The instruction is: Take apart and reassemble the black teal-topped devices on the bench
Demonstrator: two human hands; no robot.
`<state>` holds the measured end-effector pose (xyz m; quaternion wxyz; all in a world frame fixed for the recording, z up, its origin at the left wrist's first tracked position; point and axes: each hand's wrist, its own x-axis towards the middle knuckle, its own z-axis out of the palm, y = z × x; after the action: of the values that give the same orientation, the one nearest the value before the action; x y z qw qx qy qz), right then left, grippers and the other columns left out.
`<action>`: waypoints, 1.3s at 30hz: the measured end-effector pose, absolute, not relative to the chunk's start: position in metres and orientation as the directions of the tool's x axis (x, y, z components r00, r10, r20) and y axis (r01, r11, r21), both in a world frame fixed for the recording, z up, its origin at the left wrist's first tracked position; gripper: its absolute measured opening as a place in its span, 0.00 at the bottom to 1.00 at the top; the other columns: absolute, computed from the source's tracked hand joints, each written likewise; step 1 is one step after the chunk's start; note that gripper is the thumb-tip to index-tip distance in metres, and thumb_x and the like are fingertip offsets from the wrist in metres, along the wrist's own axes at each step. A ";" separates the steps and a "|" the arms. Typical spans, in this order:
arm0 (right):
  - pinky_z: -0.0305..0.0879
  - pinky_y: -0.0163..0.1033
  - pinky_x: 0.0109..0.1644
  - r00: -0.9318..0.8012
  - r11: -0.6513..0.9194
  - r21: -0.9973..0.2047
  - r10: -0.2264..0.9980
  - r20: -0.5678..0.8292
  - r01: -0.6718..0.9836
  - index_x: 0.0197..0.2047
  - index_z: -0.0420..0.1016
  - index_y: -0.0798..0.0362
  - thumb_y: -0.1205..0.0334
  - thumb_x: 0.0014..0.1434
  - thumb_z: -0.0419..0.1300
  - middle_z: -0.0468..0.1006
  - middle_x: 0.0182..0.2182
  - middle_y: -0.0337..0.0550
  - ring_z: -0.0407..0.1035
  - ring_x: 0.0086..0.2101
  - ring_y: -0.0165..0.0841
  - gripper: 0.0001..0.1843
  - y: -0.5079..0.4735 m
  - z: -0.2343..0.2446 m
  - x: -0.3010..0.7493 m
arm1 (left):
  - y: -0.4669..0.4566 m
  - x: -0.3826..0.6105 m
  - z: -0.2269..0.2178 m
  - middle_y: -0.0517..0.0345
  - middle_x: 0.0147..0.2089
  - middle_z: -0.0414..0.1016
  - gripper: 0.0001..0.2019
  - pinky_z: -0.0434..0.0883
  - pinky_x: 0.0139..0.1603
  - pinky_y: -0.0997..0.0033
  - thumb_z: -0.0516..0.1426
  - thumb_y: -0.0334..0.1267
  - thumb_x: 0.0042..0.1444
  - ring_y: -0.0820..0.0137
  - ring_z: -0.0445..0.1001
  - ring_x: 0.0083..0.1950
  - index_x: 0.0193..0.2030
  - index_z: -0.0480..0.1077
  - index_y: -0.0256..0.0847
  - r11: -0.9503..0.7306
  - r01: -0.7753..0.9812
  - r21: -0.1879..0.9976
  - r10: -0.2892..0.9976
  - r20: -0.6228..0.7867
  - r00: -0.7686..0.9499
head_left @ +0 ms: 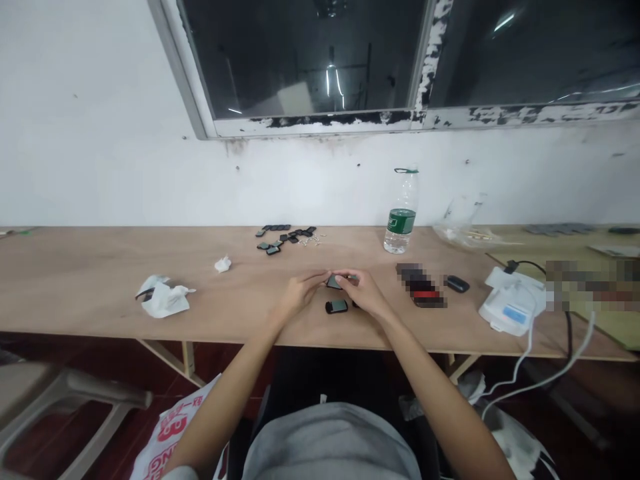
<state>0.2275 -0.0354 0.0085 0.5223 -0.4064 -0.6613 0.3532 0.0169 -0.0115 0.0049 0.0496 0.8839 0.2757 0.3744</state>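
Observation:
A small flat black piece with a grey face [334,282] is held between my two hands, above the wooden table. My left hand [300,291] has its fingers together, with the tips closed at the piece's left edge. My right hand [364,291] pinches it from the right, the thumb lying over its face. Just below, a similar black piece with a grey-green face [337,307] rests on the table. Another dark bit is mostly covered by my right hand. Farther back lies a group of small black pieces [273,249], with tiny pale bits [309,241] beside them.
A water bottle with a green label [401,222] stands near the wall. To the right are a blurred-out dark object [420,285], a black oval item [457,284] and a white box with cables [515,303]. Crumpled tissues [165,297] lie left on the wooden table [75,280].

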 end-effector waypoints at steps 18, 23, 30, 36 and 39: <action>0.71 0.40 0.41 -0.076 0.398 -0.733 0.899 0.431 0.552 0.38 0.79 0.53 0.65 0.57 0.62 0.83 0.36 0.46 0.76 0.35 0.37 0.05 -0.015 -0.024 0.232 | 0.020 -0.017 0.005 0.53 0.34 0.77 0.14 0.72 0.41 0.67 0.45 0.37 0.66 0.65 0.76 0.36 0.44 0.71 0.39 -0.564 0.734 0.378 0.786 0.519 0.337; 0.70 0.42 0.43 -0.098 0.420 -0.626 0.871 0.481 0.657 0.36 0.79 0.52 0.63 0.59 0.62 0.82 0.36 0.47 0.75 0.36 0.39 0.04 -0.018 -0.018 0.232 | 0.032 -0.034 0.000 0.52 0.37 0.77 0.14 0.72 0.45 0.64 0.45 0.41 0.66 0.64 0.76 0.39 0.43 0.70 0.39 -0.559 0.718 0.415 0.802 0.491 0.341; 0.69 0.45 0.53 -0.082 0.434 -0.546 0.830 0.552 0.716 0.45 0.81 0.54 0.71 0.63 0.51 0.81 0.45 0.51 0.74 0.46 0.41 0.17 -0.017 -0.005 0.273 | 0.038 -0.047 -0.009 0.51 0.39 0.81 0.12 0.76 0.43 0.61 0.58 0.40 0.52 0.59 0.79 0.40 0.42 0.74 0.41 -0.464 0.678 0.571 0.882 0.223 0.415; 0.60 0.47 0.65 -0.269 0.474 -0.542 0.869 0.416 0.694 0.53 0.80 0.50 0.83 0.49 0.49 0.77 0.57 0.46 0.69 0.58 0.41 0.34 -0.011 -0.023 0.285 | 0.041 -0.050 -0.012 0.48 0.41 0.82 0.16 0.77 0.41 0.62 0.60 0.37 0.48 0.60 0.80 0.40 0.46 0.75 0.39 -0.461 0.646 0.608 0.873 0.180 0.454; 0.62 0.47 0.63 -0.215 0.401 -0.521 0.899 0.381 0.753 0.52 0.81 0.51 0.83 0.47 0.50 0.79 0.54 0.47 0.71 0.56 0.43 0.34 -0.009 -0.027 0.287 | 0.036 -0.049 -0.006 0.47 0.46 0.82 0.18 0.77 0.43 0.61 0.61 0.42 0.52 0.60 0.80 0.43 0.48 0.76 0.38 -0.481 0.625 0.615 0.852 0.159 0.499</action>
<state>0.2868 -0.0089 -0.0273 0.3248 -0.5357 -0.7713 0.1122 -0.0493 0.0360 -0.0063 0.2477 0.8296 0.4451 0.2286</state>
